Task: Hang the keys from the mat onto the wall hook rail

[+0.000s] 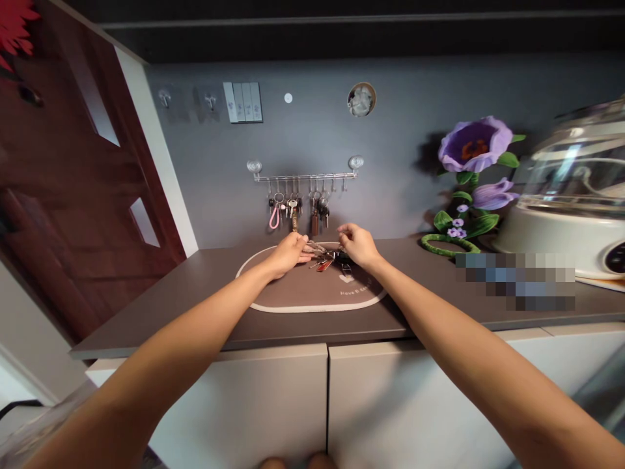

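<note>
Head view: from above, facing forward and down, hands within arm's reach.

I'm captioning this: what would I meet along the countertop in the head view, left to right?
Left hand, metal keys with a red tag, right hand, purple flower ornament with green leaves, white appliance with clear dome.

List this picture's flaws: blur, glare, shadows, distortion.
Head view: blur smears the white appliance at right, glare streaks its clear dome; the purple flowers shadow the wall; wide-angle stretch slants the door; pixelation hides part of the counter; the keys between the hands look soft.
</note>
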Demonstrator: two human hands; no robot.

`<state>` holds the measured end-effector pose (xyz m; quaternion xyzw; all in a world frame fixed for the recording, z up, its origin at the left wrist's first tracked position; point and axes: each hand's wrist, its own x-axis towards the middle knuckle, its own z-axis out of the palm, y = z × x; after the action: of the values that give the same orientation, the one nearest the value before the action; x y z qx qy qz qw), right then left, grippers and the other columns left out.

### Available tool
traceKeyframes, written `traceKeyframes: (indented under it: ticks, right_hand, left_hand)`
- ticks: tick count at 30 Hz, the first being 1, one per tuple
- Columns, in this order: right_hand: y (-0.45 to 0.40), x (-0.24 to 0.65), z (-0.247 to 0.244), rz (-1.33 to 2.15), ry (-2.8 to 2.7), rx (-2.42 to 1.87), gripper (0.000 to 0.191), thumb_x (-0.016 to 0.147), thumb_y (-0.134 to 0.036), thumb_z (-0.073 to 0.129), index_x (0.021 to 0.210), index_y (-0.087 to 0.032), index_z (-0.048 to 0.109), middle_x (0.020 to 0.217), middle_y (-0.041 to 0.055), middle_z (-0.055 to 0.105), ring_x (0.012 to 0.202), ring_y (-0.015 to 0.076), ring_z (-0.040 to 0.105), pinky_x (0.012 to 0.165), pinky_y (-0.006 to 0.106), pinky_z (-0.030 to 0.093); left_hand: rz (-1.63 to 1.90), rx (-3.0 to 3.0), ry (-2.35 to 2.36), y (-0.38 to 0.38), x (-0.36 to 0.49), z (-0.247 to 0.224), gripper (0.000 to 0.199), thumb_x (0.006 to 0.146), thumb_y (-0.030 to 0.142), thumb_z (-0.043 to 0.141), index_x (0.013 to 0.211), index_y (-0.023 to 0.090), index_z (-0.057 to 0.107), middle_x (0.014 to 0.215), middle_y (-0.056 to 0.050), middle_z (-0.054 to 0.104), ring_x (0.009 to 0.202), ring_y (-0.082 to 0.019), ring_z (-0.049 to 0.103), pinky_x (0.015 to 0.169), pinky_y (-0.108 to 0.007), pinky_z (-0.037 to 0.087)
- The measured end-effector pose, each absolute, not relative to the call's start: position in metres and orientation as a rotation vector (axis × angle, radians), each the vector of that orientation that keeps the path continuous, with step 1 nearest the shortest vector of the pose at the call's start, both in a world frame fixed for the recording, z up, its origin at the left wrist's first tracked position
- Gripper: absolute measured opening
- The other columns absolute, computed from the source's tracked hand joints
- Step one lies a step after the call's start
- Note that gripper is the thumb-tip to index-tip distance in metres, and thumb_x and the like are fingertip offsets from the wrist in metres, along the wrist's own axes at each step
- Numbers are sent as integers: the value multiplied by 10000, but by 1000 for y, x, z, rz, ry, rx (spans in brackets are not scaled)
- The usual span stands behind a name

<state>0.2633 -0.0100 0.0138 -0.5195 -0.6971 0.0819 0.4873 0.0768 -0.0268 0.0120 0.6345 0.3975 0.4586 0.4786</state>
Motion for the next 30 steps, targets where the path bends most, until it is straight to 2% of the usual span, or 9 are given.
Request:
traceKeyframes:
  ticks: [6,13,20,30]
  right_hand:
    - [-13,260,13,242,-1729,-1204,196,744,-156,491,911,-184,588,714,21,628,659,129,559,736,277,423]
    - [-22,255,16,218,-1809,-1132,163,759,-255,500,890,-196,577,721,10,617,649,124,541,683,262,419]
    - [-32,249,21,173,-1909,-1093,136,772,-308,475,786,-191,544,740,4,594,636,107,511,645,239,408]
    - [-33,244,18,145,-1939,-957,181,774,-312,492,892,-205,577,870,36,571,772,142,527,714,265,423]
  left_hand:
    - [1243,1228,735,-26,74,18,144,866,261,391,817,127,413,712,-123,638,709,-191,651,812,-438,467]
    - [1295,977,562,-23,70,26,133,877,206,355,824,103,420,841,-190,634,892,-239,623,870,-489,430]
    - [1369,879,518,-18,63,34,151,880,161,320,797,96,428,881,-195,616,949,-261,599,857,-460,462]
    - [1397,821,418,-15,59,37,167,884,153,293,836,107,446,930,-177,619,986,-245,584,871,-449,462]
